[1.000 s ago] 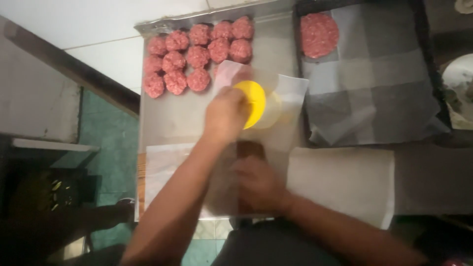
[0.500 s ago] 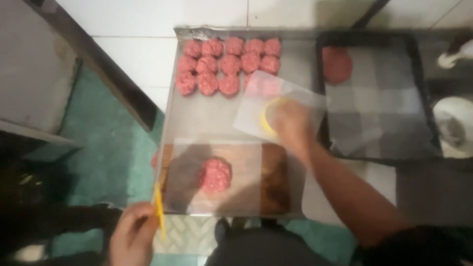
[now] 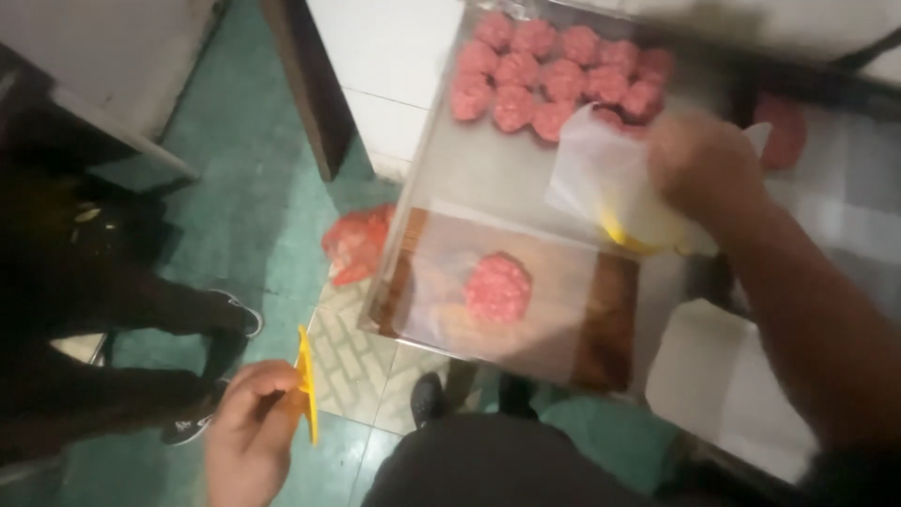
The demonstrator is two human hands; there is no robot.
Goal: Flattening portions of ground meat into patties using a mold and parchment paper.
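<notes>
My left hand [image 3: 246, 427] is low at the bottom left, off the table, shut on a thin yellow plastic disc [image 3: 306, 394] seen edge-on. My right hand [image 3: 704, 164] is over the metal tray [image 3: 441, 178], gripping a translucent paper sheet [image 3: 596, 174] together with a yellow piece [image 3: 624, 235] that shows beneath it. A flattened pink meat patty [image 3: 497, 286] lies on a clear sheet over a wooden board [image 3: 610, 324], left of and below my right hand. Several round meat balls [image 3: 554, 75] sit in rows at the tray's far end.
Another patty [image 3: 784, 127] lies on a dark tray at the right. A stack of white paper squares [image 3: 723, 376] sits near the front right. A red bag [image 3: 357, 244] lies on the green floor. Another person's legs and dark shoes [image 3: 202, 324] are at the left.
The view has swung left and down toward the floor. My left hand still holds the yellow disc low beside the table. My right hand stays on the paper sheet and yellow piece.
</notes>
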